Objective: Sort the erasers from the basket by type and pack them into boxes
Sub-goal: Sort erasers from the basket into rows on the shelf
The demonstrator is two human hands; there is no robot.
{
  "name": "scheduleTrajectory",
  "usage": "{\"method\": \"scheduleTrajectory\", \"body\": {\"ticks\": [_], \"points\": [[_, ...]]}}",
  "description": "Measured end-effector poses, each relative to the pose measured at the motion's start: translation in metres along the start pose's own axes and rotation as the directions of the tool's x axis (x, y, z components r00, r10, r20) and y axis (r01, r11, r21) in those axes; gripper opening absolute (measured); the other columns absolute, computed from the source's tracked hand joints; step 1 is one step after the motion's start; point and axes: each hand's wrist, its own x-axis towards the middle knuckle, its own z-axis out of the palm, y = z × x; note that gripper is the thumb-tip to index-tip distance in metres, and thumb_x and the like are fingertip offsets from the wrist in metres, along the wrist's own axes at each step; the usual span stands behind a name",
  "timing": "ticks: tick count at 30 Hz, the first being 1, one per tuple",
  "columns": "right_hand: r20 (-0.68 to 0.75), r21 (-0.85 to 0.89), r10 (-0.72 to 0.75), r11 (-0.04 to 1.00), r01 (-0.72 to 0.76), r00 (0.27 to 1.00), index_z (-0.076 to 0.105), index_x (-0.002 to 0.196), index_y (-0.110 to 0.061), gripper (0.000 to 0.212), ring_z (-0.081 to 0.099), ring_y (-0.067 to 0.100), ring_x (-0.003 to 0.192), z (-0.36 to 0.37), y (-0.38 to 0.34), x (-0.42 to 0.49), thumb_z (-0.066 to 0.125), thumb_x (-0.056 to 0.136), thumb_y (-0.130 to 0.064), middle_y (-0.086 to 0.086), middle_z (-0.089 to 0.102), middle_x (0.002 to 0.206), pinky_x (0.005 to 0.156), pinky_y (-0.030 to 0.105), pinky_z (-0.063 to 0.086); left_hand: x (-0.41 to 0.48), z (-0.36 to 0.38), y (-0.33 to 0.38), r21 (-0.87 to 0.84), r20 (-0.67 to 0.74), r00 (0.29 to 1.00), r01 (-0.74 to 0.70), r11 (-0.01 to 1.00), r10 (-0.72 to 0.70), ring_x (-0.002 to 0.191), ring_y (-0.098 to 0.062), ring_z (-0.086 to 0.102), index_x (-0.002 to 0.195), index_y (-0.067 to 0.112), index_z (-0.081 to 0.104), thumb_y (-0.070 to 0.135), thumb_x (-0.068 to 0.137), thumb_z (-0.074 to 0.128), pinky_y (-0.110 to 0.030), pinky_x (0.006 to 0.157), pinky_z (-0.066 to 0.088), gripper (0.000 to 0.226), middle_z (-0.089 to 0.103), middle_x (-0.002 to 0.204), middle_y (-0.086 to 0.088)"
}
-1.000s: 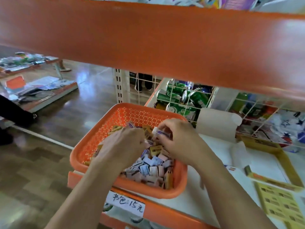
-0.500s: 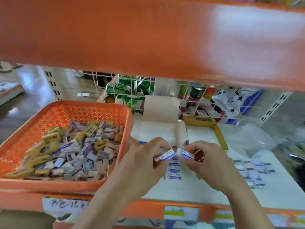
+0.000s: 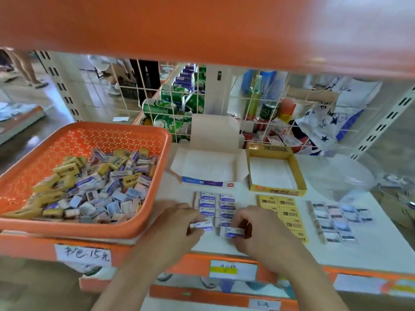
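Out of the basket (image 3: pixel 89 135) since a second ago, and lower than half a second ago: down now at 6 o'clock, at the near end of the blue-white rows (image 3: pixel 215 205). Pinching one eraser (image 3: pixel 201 226) in the left hand (image 3: pixel 179 223), fingers curled round it; pinching a second eraser (image 3: pixel 233 232) in the right hand (image 3: pixel 260 230), curled the same way. Both blue-white, matching the rows. Too blurred to tell whether touching the shelf (image 3: pixel 370 250) or just above it.

Meaning for the task, as a judgement: one more pair carried over from the heap and about to lengthen the two columns. Sorting, then, not packing.

From the hands: at 3 o'clock, yellow rows (image 3: pixel 285 212), just beside the blue-white ones; farther out on the same bearing, grey rows (image 3: pixel 336 221). At 12 o'clock, white box (image 3: pixel 211 167), lid up, no erasers seen inside; right beside it at 1 to 2 o'clock, yellow box (image 3: pixel 276 191), likewise showing only a bare floor. At 9 to 10 o'clock, basket heaped with mixed erasers, so early going, with much left.

Next, probably: set both down flush with the column ends, gently enough not to nudge those already laid.
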Motion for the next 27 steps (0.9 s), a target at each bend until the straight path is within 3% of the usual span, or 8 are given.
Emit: {"method": "scheduleTrajectory", "body": {"ticks": [6,13,22,27], "points": [[0.011,-0.005,-0.02,1.0,0.02,1.0,0.065,0.089,-0.025,0.014,0.052,0.001,0.081,0.004,0.0,-0.001,0.07,0.078,-0.018,-0.013,0.056,0.092,0.068,0.015,0.043,-0.001,0.0,0.002,-0.027,-0.011,0.999,0.042,0.999,-0.043,0.08,0.016,0.042,0.11,0.034,0.061,0.028,0.089,0.066,0.004,0.074,0.03,0.023,0.043,0.089,0.026],[-0.025,0.011,-0.007,1.0,0.007,1.0,0.05,0.093,-0.029,0.027,0.044,-0.002,0.076,0.008,-0.002,0.001,0.072,0.079,-0.021,-0.016,0.044,0.097,0.062,0.014,0.037,0.001,0.002,0.003,-0.036,-0.076,0.996,0.045,0.998,-0.048,0.081,0.006,0.047,0.093,0.036,0.049,0.027,0.086,0.069,-0.008,0.075,0.039,0.022,0.039,0.091,0.023],[-0.028,-0.003,-0.038,0.999,0.038,0.999,0.052,0.094,-0.028,0.02,0.045,-0.003,0.081,0.01,-0.005,0.001,0.067,0.084,-0.02,-0.017,0.043,0.096,0.067,0.009,0.038,0.004,0.006,0.001,0.02,-0.114,0.993,0.003,1.0,0.0,0.079,0.015,0.042,0.094,0.032,0.052,0.031,0.088,0.066,-0.002,0.074,0.032,0.015,0.036,0.089,0.024],[-0.064,-0.022,-0.058,0.998,0.057,0.996,0.047,0.099,-0.034,0.024,0.043,-0.005,0.083,0.002,-0.01,0.003,0.066,0.086,-0.029,-0.017,0.041,0.102,0.068,0.011,0.037,0.002,0.005,0.007,0.033,-0.174,0.984,-0.03,0.999,0.035,0.066,0.002,0.051,0.099,0.024,0.061,0.02,0.085,0.07,-0.015,0.072,0.046,0.017,0.043,0.097,0.018]]}}
